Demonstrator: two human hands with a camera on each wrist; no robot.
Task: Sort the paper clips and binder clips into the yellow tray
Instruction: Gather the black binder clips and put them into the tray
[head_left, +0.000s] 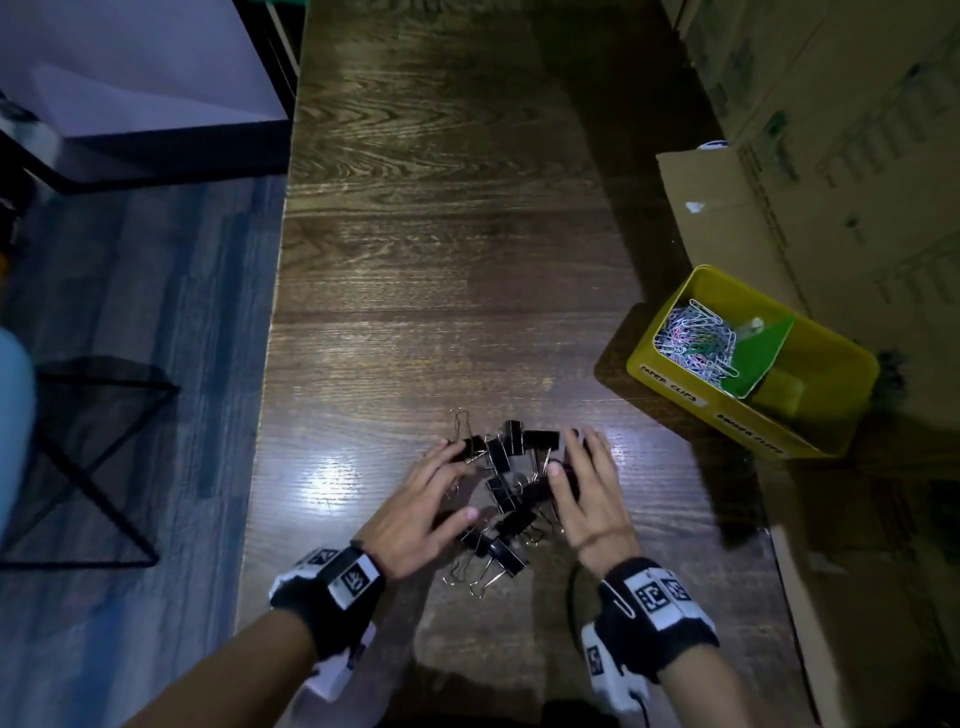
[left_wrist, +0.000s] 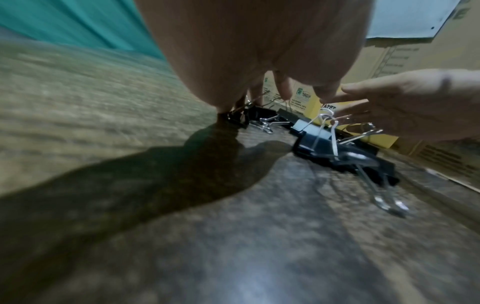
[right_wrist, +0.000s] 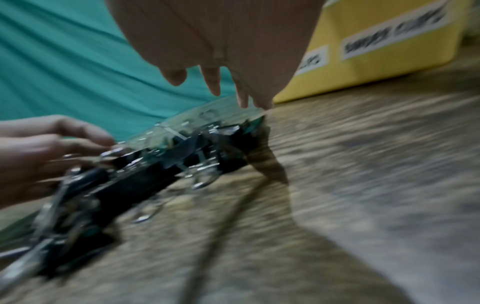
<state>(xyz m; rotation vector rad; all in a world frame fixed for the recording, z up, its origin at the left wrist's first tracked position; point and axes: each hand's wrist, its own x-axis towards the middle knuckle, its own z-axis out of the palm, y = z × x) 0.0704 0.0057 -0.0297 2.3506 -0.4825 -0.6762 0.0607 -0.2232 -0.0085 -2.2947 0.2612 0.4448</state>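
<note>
A heap of several black binder clips (head_left: 506, 491) with silver wire handles lies on the dark wooden table (head_left: 441, 208), near its front edge. My left hand (head_left: 431, 499) rests against the heap's left side with straight fingers, and my right hand (head_left: 582, 483) stands against its right side, fingers straight too. Neither hand holds a clip. The left wrist view shows the binder clips (left_wrist: 335, 148) between my left hand (left_wrist: 262, 90) and my right hand (left_wrist: 405, 102). The yellow tray (head_left: 670, 384) sits at the right. Its near compartment holds paper clips (head_left: 696, 338), behind a green divider (head_left: 758, 353).
Cardboard boxes (head_left: 831, 156) stand along the table's right side behind the tray, and another box (head_left: 852, 597) at the right front. The floor and a black wire stand (head_left: 88, 457) lie to the left of the table. Bare tabletop stretches away beyond the heap.
</note>
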